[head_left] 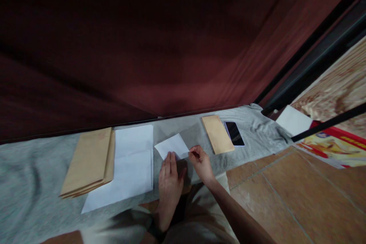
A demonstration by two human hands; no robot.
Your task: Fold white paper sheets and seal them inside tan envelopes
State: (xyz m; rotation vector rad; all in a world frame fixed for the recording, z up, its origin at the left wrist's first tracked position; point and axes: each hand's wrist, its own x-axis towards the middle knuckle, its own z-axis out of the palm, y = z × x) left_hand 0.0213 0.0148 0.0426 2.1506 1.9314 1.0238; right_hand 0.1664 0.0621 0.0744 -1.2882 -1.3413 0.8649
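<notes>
A small folded sheet of white paper (172,145) lies on the grey cloth in front of me. My left hand (170,177) rests flat on its near edge, fingers stretched out side by side. At the paper's right corner, the fingertips of my right hand (201,160) are pinched together on it. To the left are larger white sheets (134,164), partly under a stack of brown envelopes (88,160). Off to the right of my right hand lies a single brown envelope (217,134).
A smartphone (235,134) lies beside the single envelope on the grey cloth (257,133). Behind the cloth rises a dark red panel (171,53). On the right are a tiled floor (286,190), a black metal bar (328,122) and a red and yellow printed package (334,145).
</notes>
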